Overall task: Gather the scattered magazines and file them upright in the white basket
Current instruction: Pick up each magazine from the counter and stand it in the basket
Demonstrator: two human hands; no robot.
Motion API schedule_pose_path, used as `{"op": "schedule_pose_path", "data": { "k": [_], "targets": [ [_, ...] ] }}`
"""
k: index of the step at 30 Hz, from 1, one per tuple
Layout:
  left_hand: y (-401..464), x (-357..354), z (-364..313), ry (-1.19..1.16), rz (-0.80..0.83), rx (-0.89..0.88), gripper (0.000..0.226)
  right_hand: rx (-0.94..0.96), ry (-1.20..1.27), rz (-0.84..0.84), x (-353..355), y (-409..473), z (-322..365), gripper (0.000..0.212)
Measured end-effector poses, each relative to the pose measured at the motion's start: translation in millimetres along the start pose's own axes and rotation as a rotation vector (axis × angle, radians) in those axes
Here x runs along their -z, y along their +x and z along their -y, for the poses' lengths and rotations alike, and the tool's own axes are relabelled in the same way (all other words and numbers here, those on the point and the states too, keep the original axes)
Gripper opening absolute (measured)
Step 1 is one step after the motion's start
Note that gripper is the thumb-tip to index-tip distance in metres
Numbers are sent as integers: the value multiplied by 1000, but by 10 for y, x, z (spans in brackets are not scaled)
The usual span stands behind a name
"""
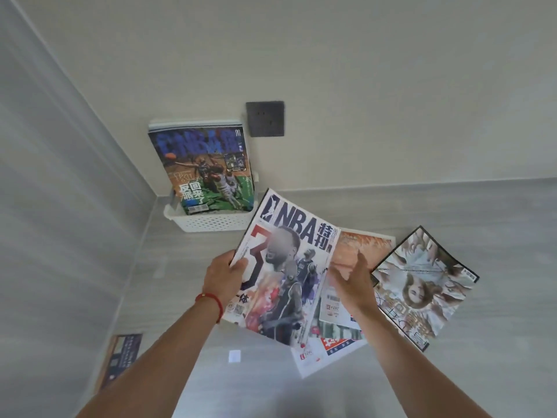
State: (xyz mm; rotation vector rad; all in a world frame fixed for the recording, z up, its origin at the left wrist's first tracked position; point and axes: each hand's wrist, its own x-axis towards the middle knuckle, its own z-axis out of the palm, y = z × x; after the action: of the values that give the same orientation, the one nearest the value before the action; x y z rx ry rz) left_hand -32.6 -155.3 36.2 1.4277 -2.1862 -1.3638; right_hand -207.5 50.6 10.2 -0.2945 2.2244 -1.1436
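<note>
holding the nba magazine [286, 276] by its left edge, the left hand [221, 274] has fingers curled round the edge with the thumb on the cover, so the mag sits just right of that hand, raised and tilted. right hand [351, 282] hangs just past the magazine's right edge with fingers loose and spread, gripping nothing; it looks like it hovers over the orange magazine [340, 309] lying flat underneath, though whether it touches is hard to say. further right of that hand lies a fashion magazine [422, 288], flat on the table [497, 236]. up and ahead of the left hand sits the white basket [208, 220] in the corner, with a green nba magazine [208, 170] upright inside.
</note>
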Motion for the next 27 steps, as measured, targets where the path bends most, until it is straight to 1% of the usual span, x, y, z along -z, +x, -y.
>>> {"op": "schedule_pose_path", "data": {
  "k": [1, 2, 3, 4, 5, 7, 9, 11, 12, 13, 15, 18, 20, 21, 23, 25, 27],
  "targets": [
    [17, 80, 30, -93, 1, 23, 18, -39, 95, 82, -52, 7, 64, 77],
    [35, 154, 59, -171, 10, 49, 23, -59, 164, 169, -111, 5, 149, 65],
    [48, 223, 78, -233, 17, 72, 28, -34, 159, 227, -171, 5, 243, 50],
    [64, 296, 92, -288, 20, 93, 31, 26, 90, 232, -227, 20, 342, 35],
    [84, 374, 101, -353, 17, 117, 29, 91, 14, 214, -270, 42, 451, 23],
    [132, 536, 107, -508, 17, 151, 20, 203, -20, 200, -312, 88, 719, 10],
    [195, 717, 88, -596, 25, 102, 20, 341, -31, 196, -357, 152, 1037, 11],
    [295, 904, 32, -607, 22, 12, 22, 454, -93, 114, -427, 224, 1393, 5],
    [367, 1010, -9, -592, 5, -27, 22, 501, -117, 67, -476, 267, 1573, 10],
    [453, 1134, -62, -558, -19, -62, 22, 542, -145, 12, -525, 309, 1750, 20],
    [650, 1419, -166, -376, -98, -123, 18, 591, -207, -68, -601, 401, 2098, 30],
    [950, 1838, -264, -22, -274, -243, 11, 686, -330, -74, -674, 548, 2554, 29],
    [1090, 1992, -299, 59, -362, -254, 6, 728, -370, -56, -735, 627, 2768, 29],
    [1154, 2023, -310, 46, -382, -236, 4, 737, -362, -59, -773, 661, 2837, 36],
    [1288, 2022, -332, -71, -384, -175, 7, 729, -319, -81, -860, 743, 2910, 47],
    [1419, 1985, -332, -247, -338, -81, 10, 689, -296, -89, -950, 814, 2929, 45],
    [1533, 1935, -320, -354, -281, -16, 33, 646, -313, -87, -1033, 883, 2933, 34]
  ]
}}
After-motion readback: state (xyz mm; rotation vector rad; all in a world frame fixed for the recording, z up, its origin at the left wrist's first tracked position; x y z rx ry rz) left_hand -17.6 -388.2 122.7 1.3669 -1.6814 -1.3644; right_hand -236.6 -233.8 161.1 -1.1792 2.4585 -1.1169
